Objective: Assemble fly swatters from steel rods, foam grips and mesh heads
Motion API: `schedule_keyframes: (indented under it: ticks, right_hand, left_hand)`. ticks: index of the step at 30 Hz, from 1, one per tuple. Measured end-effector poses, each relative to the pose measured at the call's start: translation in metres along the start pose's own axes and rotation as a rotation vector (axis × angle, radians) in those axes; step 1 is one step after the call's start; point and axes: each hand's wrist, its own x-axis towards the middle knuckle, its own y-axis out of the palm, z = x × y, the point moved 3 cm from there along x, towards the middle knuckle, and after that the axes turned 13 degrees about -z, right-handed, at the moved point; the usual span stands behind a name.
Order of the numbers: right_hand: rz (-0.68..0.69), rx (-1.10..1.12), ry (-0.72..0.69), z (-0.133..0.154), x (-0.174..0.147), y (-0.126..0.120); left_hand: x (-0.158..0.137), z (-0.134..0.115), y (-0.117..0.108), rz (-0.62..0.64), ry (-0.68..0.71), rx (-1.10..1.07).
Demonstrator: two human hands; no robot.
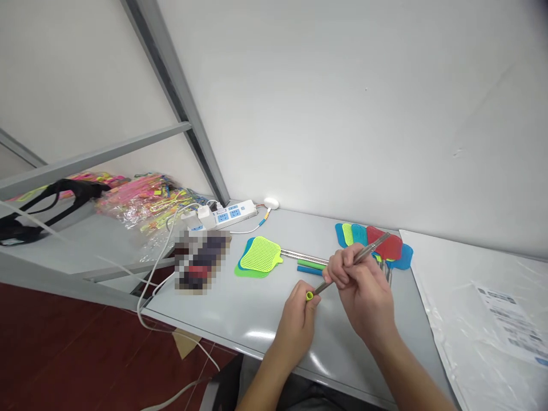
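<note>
My left hand (pixel 297 317) is closed around a yellow-green tube (pixel 309 296), a hollow handle sleeve with its round open end showing. My right hand (pixel 362 285) grips a thin metal rod (pixel 371 248), held on a slant above the table. The rod's lower end comes close to the tube; whether it touches cannot be made out. Beyond my hands lies a yellow-green fly swatter (pixel 260 254) on top of blue and green ones, their metal rods running right. More fly swatters, with a red one (pixel 385 242) on top, are fanned out behind my right hand, which partly hides them.
A white power strip (pixel 235 212) with plugs and cables stands by the wall. A pixelated object (pixel 203 262) lies at the table's left. A white plastic mailing bag (pixel 483 302) covers the right side. Bagged colourful items (pixel 141 200) and a black strap (pixel 55 200) rest on the left shelf.
</note>
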Motion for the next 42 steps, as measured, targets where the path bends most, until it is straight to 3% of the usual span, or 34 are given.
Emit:
schedule_keyframes:
  ticks: [7,14,36,42]
  right_hand:
    - [0.055,0.073,0.042,-0.013,-0.002,0.01]
    - [0.173,-0.056,0.07,-0.014,-0.002,0.01]
    - [0.166,-0.127,0.018,-0.01,-0.012,0.006]
    - [0.174,-0.341,0.012,-0.02,-0.018,0.006]
  left_hand:
    - [0.002,0.001,0.0,0.003,-0.038,-0.021]
    - [0.003,0.0,0.001,0.009,-0.05,-0.046]
    - [-0.001,-0.002,0.001,0.037,-0.009,-0.069]
    - [-0.003,-0.005,0.003,0.099,0.007,-0.096]
